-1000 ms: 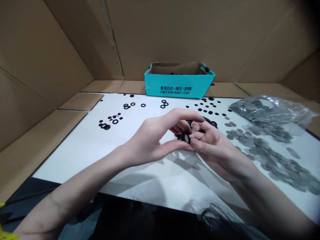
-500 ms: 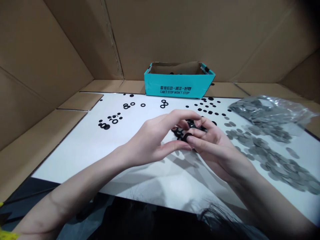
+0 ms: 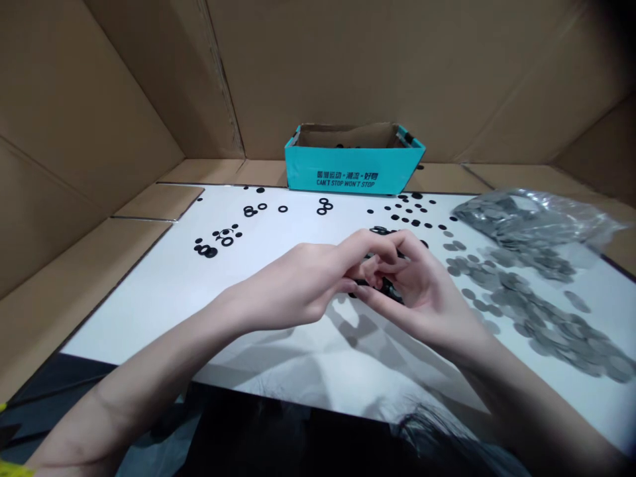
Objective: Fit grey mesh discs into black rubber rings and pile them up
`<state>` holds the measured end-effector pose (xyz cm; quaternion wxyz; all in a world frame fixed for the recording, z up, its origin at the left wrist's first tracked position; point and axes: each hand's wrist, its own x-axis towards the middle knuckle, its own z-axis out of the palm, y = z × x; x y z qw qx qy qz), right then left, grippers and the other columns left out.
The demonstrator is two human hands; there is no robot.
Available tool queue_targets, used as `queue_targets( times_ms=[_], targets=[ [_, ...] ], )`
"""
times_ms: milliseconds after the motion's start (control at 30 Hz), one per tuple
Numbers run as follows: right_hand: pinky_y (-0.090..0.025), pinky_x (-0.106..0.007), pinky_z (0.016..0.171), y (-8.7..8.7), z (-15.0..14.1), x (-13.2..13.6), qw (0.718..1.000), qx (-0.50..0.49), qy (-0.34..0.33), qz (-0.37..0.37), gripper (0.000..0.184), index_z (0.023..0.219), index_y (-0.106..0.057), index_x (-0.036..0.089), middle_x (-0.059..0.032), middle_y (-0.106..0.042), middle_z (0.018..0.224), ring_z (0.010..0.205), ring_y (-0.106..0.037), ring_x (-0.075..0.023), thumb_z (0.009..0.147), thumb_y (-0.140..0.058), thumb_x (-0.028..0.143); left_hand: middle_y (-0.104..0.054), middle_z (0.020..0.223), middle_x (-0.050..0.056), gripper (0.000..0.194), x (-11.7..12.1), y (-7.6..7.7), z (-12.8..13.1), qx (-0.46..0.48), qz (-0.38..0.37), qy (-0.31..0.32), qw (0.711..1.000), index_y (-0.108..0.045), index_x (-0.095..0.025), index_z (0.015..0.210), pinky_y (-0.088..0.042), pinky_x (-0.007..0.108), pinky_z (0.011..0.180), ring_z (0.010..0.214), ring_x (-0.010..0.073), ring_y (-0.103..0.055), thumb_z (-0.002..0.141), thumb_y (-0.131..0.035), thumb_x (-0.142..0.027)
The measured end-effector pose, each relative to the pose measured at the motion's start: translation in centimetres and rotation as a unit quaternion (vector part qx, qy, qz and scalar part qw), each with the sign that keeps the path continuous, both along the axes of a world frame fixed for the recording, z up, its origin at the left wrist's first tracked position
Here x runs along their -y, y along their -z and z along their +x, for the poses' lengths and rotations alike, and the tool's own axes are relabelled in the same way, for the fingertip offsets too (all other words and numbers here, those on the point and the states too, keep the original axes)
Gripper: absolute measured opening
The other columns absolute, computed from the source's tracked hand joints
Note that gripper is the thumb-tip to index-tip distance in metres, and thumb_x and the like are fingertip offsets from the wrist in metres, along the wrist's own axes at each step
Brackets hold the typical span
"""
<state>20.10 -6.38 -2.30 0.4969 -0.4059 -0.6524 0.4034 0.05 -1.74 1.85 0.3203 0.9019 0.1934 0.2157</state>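
On the white table [image 3: 149, 298], loose black rings [image 3: 218, 240] lie at far left. Next come the left hand [image 3: 301, 281] and right hand [image 3: 422, 295], both curled, fingers gripping a cluster of black rings [image 3: 380, 289] between them, partly hidden. Further right lie grey metal discs [image 3: 539, 311] and a plastic bag [image 3: 521, 215] of them — a teal box [image 3: 354, 171] stands behind.

black rings [image 3: 385, 290] hidden by left hand [image 3: 303, 281], right hand [image 3: 422, 298], teal box [image 3: 328, 173] contents too small

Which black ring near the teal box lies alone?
The ring below the left end of the teal cardboard box: its neighbours either side lie in tight groups; it touches none.
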Motion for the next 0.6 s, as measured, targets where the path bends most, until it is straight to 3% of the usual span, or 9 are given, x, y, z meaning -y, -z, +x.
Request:
queue_targets(
  times_ms=[200,333,433,600],
  targets=[
    [-0.047,-0.025,0.064,0.2,0.1,-0.2,0.994,0.072,-0.011,0.078,0.025,0.093,-0.052,0.028,0.0048,-0.055,0.084,0.072,-0.055,-0.0119,0.085,-0.07,0.011,-0.073,0.107,0.003,0.04,0.1,0.2,0.4,-0.024,0.001,-0.002,1.0,-0.05,-0.025,0.127,-0.051,0.024,0.077,0.089,0.014,-0.069,0.092,-0.045,-0.005],
    [-0.05,-0.028,0.066,-0.1,0.4,-0.3,0.993,0.093,0.007,0.071,0.023,0.097,-0.056,0.028,0.0042,-0.061,0.082,0.072,-0.06,-0.0138,0.085,-0.071,0.015,-0.072,0.102,0.001,0.035,-0.3,0.6,0.3,-0.006,0.014,-0.024,1.0,-0.051,-0.025,0.129,-0.051,0.023,0.076,0.084,0.0126,-0.069,0.098,-0.046,-0.011],
    [-0.051,-0.032,0.069,-0.9,1.7,-0.6,0.988,0.109,0.072,0.079,0.018,0.095,-0.063,0.027,0.0011,-0.069,0.085,0.074,-0.066,-0.0167,0.083,-0.076,0.021,-0.068,0.091,0.0,0.029,-1.2,0.9,-0.2,0.025,0.065,-0.075,0.995,-0.052,-0.024,0.129,-0.05,0.024,0.074,0.077,0.0124,-0.066,0.101,-0.048,-0.018],
    [-0.044,-0.037,0.067,-1.6,5.2,-1.8,0.949,0.192,0.226,0.103,0.008,0.079,-0.071,0.026,-0.0015,-0.073,0.077,0.071,-0.066,-0.0211,0.077,-0.076,0.032,-0.062,0.077,-0.004,0.026,-3.5,0.6,-1.9,0.086,0.119,-0.163,0.976,-0.055,-0.02,0.123,-0.051,0.025,0.072,0.071,0.0116,-0.062,0.097,-0.054,-0.018]
  ],
)
